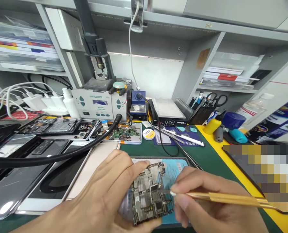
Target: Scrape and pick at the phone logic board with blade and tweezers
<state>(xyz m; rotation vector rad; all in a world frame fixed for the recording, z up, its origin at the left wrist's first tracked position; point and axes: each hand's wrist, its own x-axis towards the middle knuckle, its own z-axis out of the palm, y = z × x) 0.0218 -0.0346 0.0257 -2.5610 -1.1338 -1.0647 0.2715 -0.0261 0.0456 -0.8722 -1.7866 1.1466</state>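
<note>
My left hand (105, 191) grips a phone circuit board (141, 184) by its edges, thumb along the top and a finger under the bottom edge. Small chips and metal shields cover the board, which is tilted towards me. A slim knife with a gold handle (231, 199) is pinched in my right hand (199, 197). Its thin flat blade (163, 191) reaches over dark chips right of the board's middle; whether the tip touches them is hard to tell. Beneath the board lies a blue sheet (180, 166), and a clear plastic piece (125, 205) shows beside my left hand.
Several phones (61, 174) lie at the left, crossed by a thick black hose (49, 160) from the hot-air station (97, 105). Behind my hands are a parts tray (136, 137), tweezers (170, 133) and a heating plate (169, 110). Bottles (274, 119) stand at the right.
</note>
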